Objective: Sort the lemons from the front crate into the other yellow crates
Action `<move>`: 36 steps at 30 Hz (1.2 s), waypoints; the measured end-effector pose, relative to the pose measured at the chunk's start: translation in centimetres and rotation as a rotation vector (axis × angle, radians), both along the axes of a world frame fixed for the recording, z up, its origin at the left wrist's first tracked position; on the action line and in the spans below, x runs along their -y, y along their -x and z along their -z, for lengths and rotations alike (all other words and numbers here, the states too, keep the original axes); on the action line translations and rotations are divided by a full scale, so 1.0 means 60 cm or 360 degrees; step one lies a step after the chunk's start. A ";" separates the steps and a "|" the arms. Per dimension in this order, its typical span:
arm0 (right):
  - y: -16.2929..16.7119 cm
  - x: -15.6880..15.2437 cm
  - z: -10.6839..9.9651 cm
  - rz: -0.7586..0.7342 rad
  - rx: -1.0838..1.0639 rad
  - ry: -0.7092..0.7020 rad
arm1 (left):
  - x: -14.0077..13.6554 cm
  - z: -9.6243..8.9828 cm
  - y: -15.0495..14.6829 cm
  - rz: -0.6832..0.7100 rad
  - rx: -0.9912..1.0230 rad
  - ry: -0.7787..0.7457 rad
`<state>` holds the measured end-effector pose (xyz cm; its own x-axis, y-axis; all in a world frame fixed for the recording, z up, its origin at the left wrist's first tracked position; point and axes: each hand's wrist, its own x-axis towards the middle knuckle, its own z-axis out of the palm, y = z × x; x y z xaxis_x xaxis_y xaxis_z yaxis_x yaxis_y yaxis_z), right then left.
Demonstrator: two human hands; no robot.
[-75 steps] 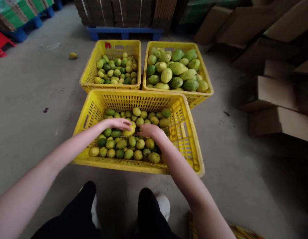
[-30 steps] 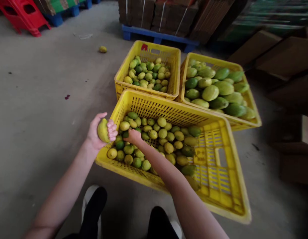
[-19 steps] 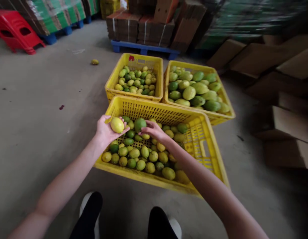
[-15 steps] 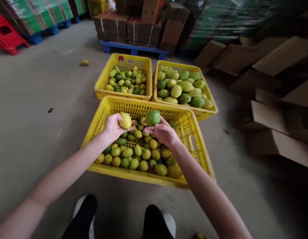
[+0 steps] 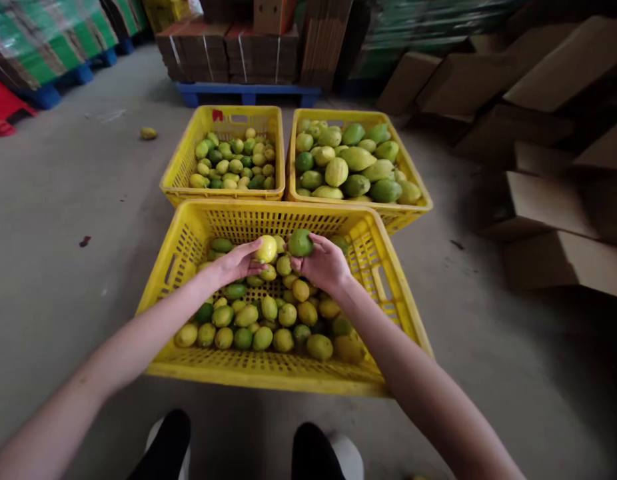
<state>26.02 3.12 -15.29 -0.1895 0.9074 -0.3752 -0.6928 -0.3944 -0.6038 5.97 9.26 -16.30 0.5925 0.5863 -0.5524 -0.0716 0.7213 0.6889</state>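
My left hand (image 5: 238, 261) is closed around a yellow lemon (image 5: 266, 249), thumb on top and fingers beneath. In my right hand (image 5: 324, 264) is a green lemon (image 5: 300, 243), gripped between thumb and fingers. The two fruits are close together but apart, over the near yellow crate (image 5: 278, 381). Inside that crate lie many loose yellow and green lemons (image 5: 246, 315), spread mostly along its near side, with bits of the perforated floor showing between them. My forearms cover parts of the crate's near rim and sides.
Behind stand a yellow crate of small lemons (image 5: 228, 165) and another of larger fruit (image 5: 357, 159). One lemon (image 5: 148, 133) lies on the floor at left. Open cardboard boxes (image 5: 548, 200) crowd the right; bundled cardboard (image 5: 193, 57) sits on a blue pallet (image 5: 248, 94).
Both hands have come lower into the near crate, and the two lemons are closer to each other. The green one has turned slightly in my right hand. The view has shifted a little.
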 end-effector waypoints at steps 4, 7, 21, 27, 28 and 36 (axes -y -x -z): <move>-0.002 0.002 0.001 -0.0091 0.0010 0.0152 | -0.005 -0.011 0.010 0.0047 -0.0158 0.0185; 0.002 0.004 -0.005 -0.0063 0.0035 0.0208 | -0.014 -0.034 0.016 0.0043 -0.0155 0.0248; 0.022 0.017 0.013 -0.0365 0.0179 0.0226 | 0.011 -0.043 0.008 -0.0208 0.0084 0.0278; 0.020 0.018 0.033 -0.0275 0.0172 0.0505 | 0.004 -0.033 0.012 -0.0235 0.0026 0.0490; 0.019 0.019 0.032 -0.0266 0.0173 0.0539 | 0.003 -0.032 0.012 -0.0222 0.0009 0.0523; 0.034 0.025 0.028 0.0040 0.0391 0.0253 | 0.023 -0.020 0.004 -0.0373 -0.0265 -0.0152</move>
<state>23.96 1.61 -16.97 -0.0536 0.8369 -0.5447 -0.5440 -0.4819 -0.6869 5.73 7.86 -15.13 0.3408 0.7504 -0.5664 -0.1091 0.6300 0.7689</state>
